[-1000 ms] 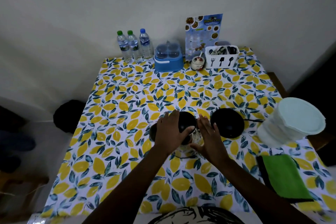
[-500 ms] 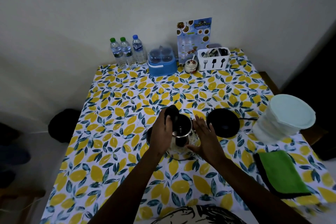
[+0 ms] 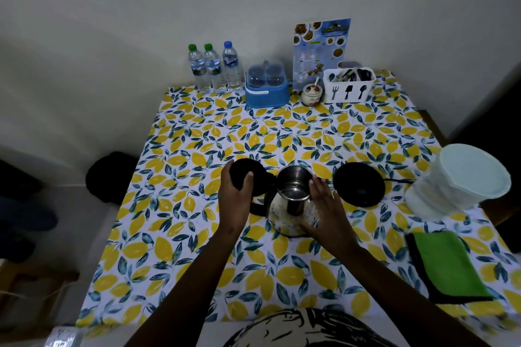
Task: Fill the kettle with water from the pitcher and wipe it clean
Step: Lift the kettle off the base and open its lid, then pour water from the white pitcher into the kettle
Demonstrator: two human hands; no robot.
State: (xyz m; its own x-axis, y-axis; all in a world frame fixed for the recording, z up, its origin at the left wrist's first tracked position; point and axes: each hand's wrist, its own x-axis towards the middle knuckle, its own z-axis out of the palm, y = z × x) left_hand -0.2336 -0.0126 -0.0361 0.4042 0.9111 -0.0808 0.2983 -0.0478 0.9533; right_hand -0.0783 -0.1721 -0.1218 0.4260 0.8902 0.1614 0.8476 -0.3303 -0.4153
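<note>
A glass kettle (image 3: 290, 214) with a steel inner tube stands in the middle of the lemon-print table (image 3: 197, 248). Its black lid (image 3: 248, 175) is swung open to the left, and my left hand (image 3: 235, 197) grips that lid. My right hand (image 3: 324, 214) lies flat against the kettle's right side, fingers together. The kettle's round black base (image 3: 358, 184) sits just to the right, its cord running right. A translucent plastic pitcher (image 3: 456, 180) with a pale lid stands at the right edge. A green cloth (image 3: 448, 265) lies folded at the near right.
Along the far edge stand three water bottles (image 3: 214, 67), a blue lidded container (image 3: 266, 87), a small jar (image 3: 311, 91), a menu card (image 3: 321, 48) and a white cutlery holder (image 3: 349, 86). A dark stool (image 3: 110, 177) sits left of the table.
My left hand has lifted the kettle's lid from shut to fully open toward the left, which bares the steel opening. My right hand has stayed against the kettle's side.
</note>
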